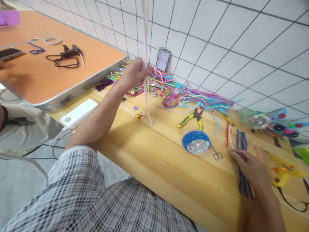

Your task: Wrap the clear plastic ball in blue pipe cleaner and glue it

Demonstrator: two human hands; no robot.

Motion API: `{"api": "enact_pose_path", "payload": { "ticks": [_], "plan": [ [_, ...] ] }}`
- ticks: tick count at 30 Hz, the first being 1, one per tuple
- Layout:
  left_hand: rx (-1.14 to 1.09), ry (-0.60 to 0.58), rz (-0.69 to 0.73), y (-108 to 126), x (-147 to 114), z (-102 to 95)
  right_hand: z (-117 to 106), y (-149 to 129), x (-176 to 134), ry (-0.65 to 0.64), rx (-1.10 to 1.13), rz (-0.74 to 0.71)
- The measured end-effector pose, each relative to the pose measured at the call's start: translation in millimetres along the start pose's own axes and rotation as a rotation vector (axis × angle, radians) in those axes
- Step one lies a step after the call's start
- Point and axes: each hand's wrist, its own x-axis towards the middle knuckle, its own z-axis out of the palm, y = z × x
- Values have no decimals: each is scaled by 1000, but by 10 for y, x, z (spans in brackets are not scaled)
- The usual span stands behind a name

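Note:
My left hand (138,71) is closed around a few pale pink pipe cleaners (145,35), held upright above the table with their lower ends hanging down. Over on the right, my right hand (249,166) pinches the end of a short pale pipe cleaner (230,137). Dark blue pipe cleaners (242,141) lie beside and partly under that hand. Between my hands sit a dome wrapped in blue (193,139), with a clear glittery end, small scissors (217,155) and yellow-green pliers (193,119). A red pipe cleaner (227,133) lies near the right fingertips.
A pile of colourful pipe cleaners (205,96) runs along the tiled wall, where a phone (163,59) leans. At right are a yellow glue gun (283,170) and a decorated figure (280,125). A white power bank (78,112) lies left, near an orange table (96,51) and another person's sleeve.

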Motion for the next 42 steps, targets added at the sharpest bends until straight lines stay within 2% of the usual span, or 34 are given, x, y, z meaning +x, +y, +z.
{"api": "enact_pose_path", "payload": {
  "ticks": [2, 6, 9, 12, 14, 17, 21, 27, 28, 30, 33, 35, 38, 40, 42],
  "plan": [
    [-98, 194, 45, 70, 41, -99, -14, -18, -5, -9, -1, 7],
    [-95, 513, 164, 191, 67, -266, -13, -28, -11, -12, 13, -6],
    [-66, 608, 274, 259, -23, -304, 9, -4, -8, 1, 21, 1],
    [28, 587, 271, 317, -177, -226, 39, 53, 6, 29, 12, -26],
    [125, 483, 179, 340, -266, -126, 55, 95, 19, 51, 5, -41],
    [162, 392, 74, 362, -338, 10, 62, 124, 32, 56, 4, -38],
    [106, 394, 73, 423, -342, 24, 35, 68, 22, 30, 0, 9],
    [-111, 481, 137, 430, -197, -29, -6, -71, -17, 14, 33, 109],
    [-135, 446, 131, 413, -162, -19, -7, -81, -23, 17, 35, 90],
    [-175, 466, 111, 381, -90, 1, -12, -97, -40, 49, 43, 30],
    [-268, 448, 82, 349, 27, 12, -65, -176, -99, 170, 96, 1],
    [-358, 433, 89, 339, 121, 19, -162, -330, -163, 242, 157, 1],
    [-517, 409, 107, 352, 268, 75, -390, -769, -258, 266, 225, -62],
    [-615, 386, 102, 384, 341, 152, -536, -1169, -273, 231, 205, -167],
    [-724, 358, 86, 423, 385, 247, -606, -1591, -212, 237, 204, -335]
  ]
}}
